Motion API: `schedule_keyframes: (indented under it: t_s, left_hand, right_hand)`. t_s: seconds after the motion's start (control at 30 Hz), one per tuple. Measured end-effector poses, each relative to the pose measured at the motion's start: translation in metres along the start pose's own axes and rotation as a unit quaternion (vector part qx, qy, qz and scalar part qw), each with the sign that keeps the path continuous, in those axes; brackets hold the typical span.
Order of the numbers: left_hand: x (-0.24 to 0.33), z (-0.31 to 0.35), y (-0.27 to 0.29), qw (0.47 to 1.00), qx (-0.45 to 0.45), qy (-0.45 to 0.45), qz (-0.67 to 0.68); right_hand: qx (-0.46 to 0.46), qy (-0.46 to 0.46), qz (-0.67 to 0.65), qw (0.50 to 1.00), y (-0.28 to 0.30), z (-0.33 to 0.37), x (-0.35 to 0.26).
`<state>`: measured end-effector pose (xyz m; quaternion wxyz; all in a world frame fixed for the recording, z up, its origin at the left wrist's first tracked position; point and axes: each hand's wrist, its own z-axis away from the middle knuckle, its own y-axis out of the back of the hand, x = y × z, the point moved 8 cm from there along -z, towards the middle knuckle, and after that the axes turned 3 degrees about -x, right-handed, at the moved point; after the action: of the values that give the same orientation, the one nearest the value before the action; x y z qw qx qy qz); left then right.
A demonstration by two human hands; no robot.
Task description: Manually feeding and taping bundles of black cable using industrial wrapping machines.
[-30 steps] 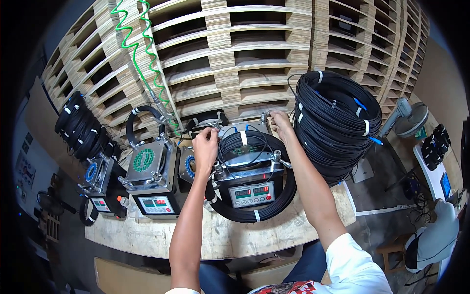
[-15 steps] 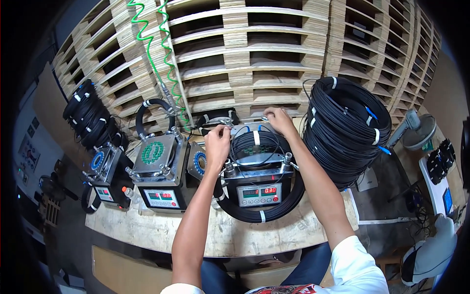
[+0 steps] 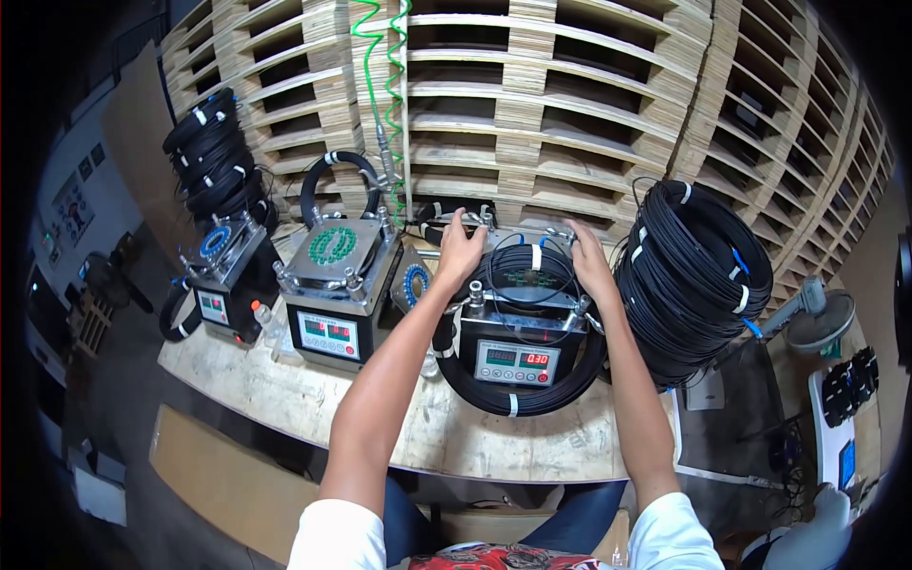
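A coil of black cable (image 3: 518,259) with a white tie lies on top of a black machine with a metal plate and red digital display (image 3: 515,365). My left hand (image 3: 459,255) is at the machine's far left corner, thumb and forefinger apart beside a metal knob (image 3: 487,221). Toward the far right corner, my right hand (image 3: 591,263) reaches with fingers stretched out; whether its fingertips touch the metal fitting there is unclear. Blue-tipped cable ends show between the hands. A larger black cable ring (image 3: 513,405) with white ties hangs around the machine's front.
Two similar machines, one with a green ring of beads (image 3: 332,246), the other with a blue ring (image 3: 216,242), stand left. A tall stack of cable coils (image 3: 679,294) rises at right. Wooden pallets (image 3: 589,85) wall the back, and green spiral air hoses (image 3: 391,104) hang down.
The view has turned, shifting the machines in the picture. My fingers have spread from their closed pose at the machine's far corners. The display's left red digits have gone dark.
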<state>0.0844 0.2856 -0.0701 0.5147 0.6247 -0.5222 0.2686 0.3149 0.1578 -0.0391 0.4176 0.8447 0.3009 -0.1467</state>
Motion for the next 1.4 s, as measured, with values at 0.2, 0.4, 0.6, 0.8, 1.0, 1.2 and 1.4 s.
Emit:
schedule_keyframes:
  t_s: [0.2, 0.4, 0.6, 0.8, 1.0, 1.2, 1.4]
  left_hand:
    - [-0.055, -0.038, -0.045, 0.968, -0.146, 0.157, 0.132]
    - [-0.107, -0.073, -0.071, 0.864, -0.089, 0.296, 0.398]
    - [-0.104, -0.074, -0.080, 0.856, -0.010, 0.327, 0.400]
    - [-0.084, -0.058, -0.061, 0.857, 0.006, 0.321, 0.404]
    - [-0.087, -0.064, -0.055, 0.873, 0.033, 0.240, 0.422]
    - [-0.076, -0.087, -0.083, 0.917, -0.086, 0.186, 0.343]
    - [-0.052, -0.076, -0.112, 0.907, -0.254, 0.192, 0.274]
  right_hand:
    - [0.079, -0.116, 0.053, 0.989, 0.022, 0.051, -0.023]
    - [0.070, -0.165, 0.062, 0.982, 0.021, 0.056, -0.049]
    - [0.094, -0.163, 0.050, 0.981, 0.032, 0.059, -0.052]
    - [0.098, -0.164, 0.043, 0.981, 0.034, 0.056, -0.052]
    - [0.102, -0.156, 0.052, 0.981, 0.032, 0.053, -0.051]
    - [0.094, -0.180, 0.029, 0.979, 0.026, 0.056, -0.052]
    - [0.105, -0.176, 0.057, 0.977, 0.033, 0.059, -0.048]
